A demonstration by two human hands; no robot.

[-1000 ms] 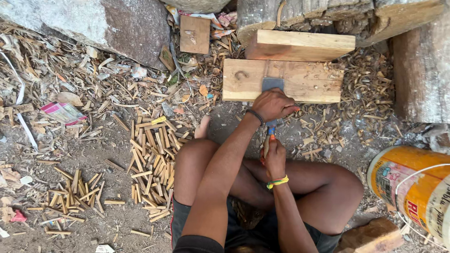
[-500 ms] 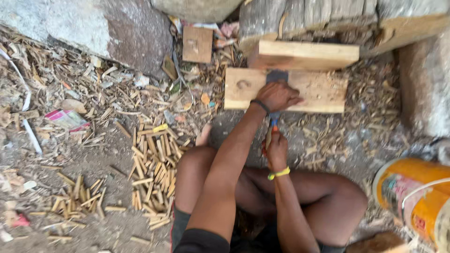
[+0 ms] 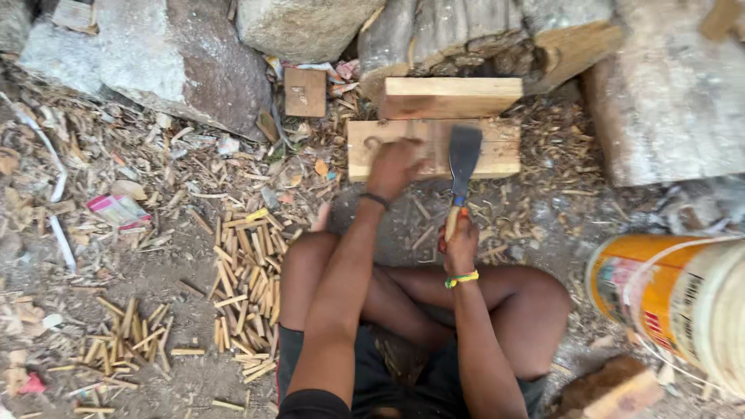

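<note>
I sit cross-legged on the ground. My right hand [image 3: 460,247], with a yellow-green wristband, grips the wooden handle of a chopping knife [image 3: 463,159]. Its dark flat blade points away from me over a pale wooden block [image 3: 504,151]. My left hand [image 3: 396,167], with a dark wristband, rests with curled fingers on the block's left half, just left of the blade. The hand is blurred, so anything under its fingers is hidden. A second wooden plank [image 3: 446,97] lies just beyond the block.
Several short split sticks [image 3: 248,291] lie in piles left of my knee, with more [image 3: 128,341] further left. Wood chips cover the soil. Large rocks [image 3: 178,54] and logs [image 3: 667,101] stand at the back. A yellow bucket [image 3: 671,302] lies on the right, and a small wood square [image 3: 304,91] sits by the rocks.
My left hand covered the blade on the block; now it sits left of the blade, which shows fully. My right hand has shifted right with the handle.
</note>
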